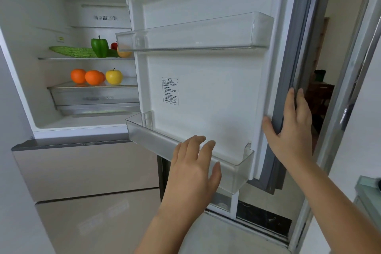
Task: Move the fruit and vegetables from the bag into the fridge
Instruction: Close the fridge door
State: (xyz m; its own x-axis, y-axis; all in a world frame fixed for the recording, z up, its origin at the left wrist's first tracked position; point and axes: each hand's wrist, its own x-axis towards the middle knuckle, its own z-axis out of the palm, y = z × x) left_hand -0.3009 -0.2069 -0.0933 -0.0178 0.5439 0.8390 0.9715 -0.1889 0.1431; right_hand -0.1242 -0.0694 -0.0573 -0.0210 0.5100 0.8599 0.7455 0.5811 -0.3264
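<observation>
View from my head camera, fridge point(24, 51) open. The fridge door point(206, 93) stands swung out to the right, its inner face toward me and its outer edge, with the grey door seal point(296, 51), near the right side of the view. Two clear door bins cross it: the upper bin point(195, 33) near the top and the lower bin point(185, 150) along its bottom edge; I see nothing in either. A printed label point(170, 90) sits mid-door; its text is too small for me to read. On the fridge's back wall a small mark reads "DEO".

Inside, the upper shelf point(82, 58) carries a bumpy green gourd point(72, 51) at its left end, a green pepper point(99, 47) beside it, and red and yellowish items partly hidden behind the door. The lower shelf point(90, 86) holds two oranges point(86, 76) and a yellow apple point(114, 76) in a row near its front edge, with free space behind and to the left.

My right hand point(292, 130) wraps the door's outer edge, thumb on the inner face, fingers over the seal. My left hand point(193, 167) is spread and slack, holding nothing, at the lower bin's front wall; I cannot tell whether it touches. The bag is out of view.
</observation>
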